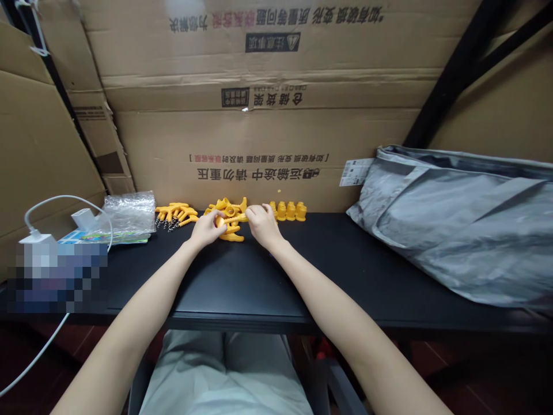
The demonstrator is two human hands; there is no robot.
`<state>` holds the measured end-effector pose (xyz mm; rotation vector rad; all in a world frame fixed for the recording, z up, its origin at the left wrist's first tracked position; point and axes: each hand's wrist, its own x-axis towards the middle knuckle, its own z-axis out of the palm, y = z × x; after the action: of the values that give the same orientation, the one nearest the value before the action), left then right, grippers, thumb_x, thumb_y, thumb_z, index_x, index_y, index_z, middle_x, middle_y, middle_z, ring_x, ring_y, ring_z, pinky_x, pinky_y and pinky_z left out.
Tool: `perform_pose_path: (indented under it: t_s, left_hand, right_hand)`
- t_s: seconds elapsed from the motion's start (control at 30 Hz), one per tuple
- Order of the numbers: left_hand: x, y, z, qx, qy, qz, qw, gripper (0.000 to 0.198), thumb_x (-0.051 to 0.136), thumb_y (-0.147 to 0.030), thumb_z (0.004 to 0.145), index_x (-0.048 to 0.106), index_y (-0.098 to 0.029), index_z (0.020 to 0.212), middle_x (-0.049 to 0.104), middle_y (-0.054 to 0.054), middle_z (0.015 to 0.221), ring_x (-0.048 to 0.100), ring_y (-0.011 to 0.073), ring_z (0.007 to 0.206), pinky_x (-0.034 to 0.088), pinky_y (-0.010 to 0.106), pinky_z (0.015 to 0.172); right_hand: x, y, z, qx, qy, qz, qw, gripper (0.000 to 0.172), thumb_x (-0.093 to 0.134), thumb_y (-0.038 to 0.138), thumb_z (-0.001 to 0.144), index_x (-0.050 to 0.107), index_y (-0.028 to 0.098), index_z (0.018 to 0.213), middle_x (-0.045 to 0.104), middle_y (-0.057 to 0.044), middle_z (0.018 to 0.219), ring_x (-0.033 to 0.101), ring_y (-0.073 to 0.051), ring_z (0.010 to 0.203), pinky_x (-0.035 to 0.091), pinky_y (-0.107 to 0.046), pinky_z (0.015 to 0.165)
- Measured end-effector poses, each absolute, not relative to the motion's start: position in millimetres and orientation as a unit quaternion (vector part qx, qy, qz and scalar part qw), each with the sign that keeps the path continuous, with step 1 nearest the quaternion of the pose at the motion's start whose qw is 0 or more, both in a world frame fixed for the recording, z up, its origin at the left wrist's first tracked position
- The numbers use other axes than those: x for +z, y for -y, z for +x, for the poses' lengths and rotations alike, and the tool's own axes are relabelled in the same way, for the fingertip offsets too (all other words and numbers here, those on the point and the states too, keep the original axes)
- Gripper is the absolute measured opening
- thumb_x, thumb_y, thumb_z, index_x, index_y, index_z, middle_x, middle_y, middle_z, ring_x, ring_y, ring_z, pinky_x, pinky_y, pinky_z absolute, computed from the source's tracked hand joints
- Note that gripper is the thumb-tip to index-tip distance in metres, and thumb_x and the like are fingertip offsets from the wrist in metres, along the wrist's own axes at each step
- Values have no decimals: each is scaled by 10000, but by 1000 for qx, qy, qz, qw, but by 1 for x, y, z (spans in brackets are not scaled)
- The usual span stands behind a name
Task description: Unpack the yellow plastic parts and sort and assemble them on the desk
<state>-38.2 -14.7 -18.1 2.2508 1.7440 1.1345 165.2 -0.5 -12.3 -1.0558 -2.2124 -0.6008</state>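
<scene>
My left hand (208, 228) and my right hand (261, 222) rest on the black table (242, 276), both with fingers closed on a small yellow plastic piece (228, 219) held between them. Behind and under it lies a loose heap of yellow plastic parts (228, 207). To the left lies a bunch of yellow parts with small metal chains (176, 213). To the right stands a short row of upright yellow caps (288, 211).
A crumpled clear plastic bag (129, 211) and a white charger with cable (84, 219) lie at the left. A large grey bag (458, 219) fills the right side. Cardboard boxes (259, 144) wall the back. My knees (224, 374) are under the table edge.
</scene>
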Motion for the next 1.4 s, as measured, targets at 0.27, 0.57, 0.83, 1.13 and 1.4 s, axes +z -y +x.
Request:
perform_pose_path:
  t_s: [0.27,0.57,0.83,1.13,1.4]
  left_hand:
    - [-12,21,-43,336,-600,726,-20,333,597,-324,741,645,-211,1051,641,-10,683,600,167,644,397,253,611]
    - [-10,26,-36,265,-609,743,-86,368,576,-340,789,620,-236,1139,727,40,920,677,221,855,445,269,695]
    - [-1,27,-49,311,-654,685,-80,326,572,-365,803,650,-228,1087,708,37,795,664,216,783,429,267,678]
    - [-4,12,-79,436,-692,571,-73,313,551,-291,814,697,-234,1085,698,45,788,645,210,781,449,290,740]
    - [-16,1,-105,514,-688,512,-18,309,506,-171,785,686,-198,1034,677,40,802,651,189,797,483,302,779]
  right_hand:
    - [-14,2,168,-225,855,-360,298,274,444,260,952,598,155,1153,655,-139,1117,546,-255,1077,246,-468,1050]
    - [-11,7,160,-223,854,-410,231,219,475,209,919,620,170,1078,643,-131,1102,515,-273,1073,221,-507,1051]
    - [-8,-13,197,-190,743,-535,354,213,461,228,879,587,154,1034,635,-160,1056,498,-292,1029,277,-473,982]
    - [-37,-43,253,17,553,-762,337,306,490,382,888,622,169,1062,666,-138,1097,526,-296,1078,294,-483,937]
    - [-39,-48,252,94,542,-775,311,233,564,255,834,641,222,1051,704,-58,1066,583,-251,1091,321,-463,974]
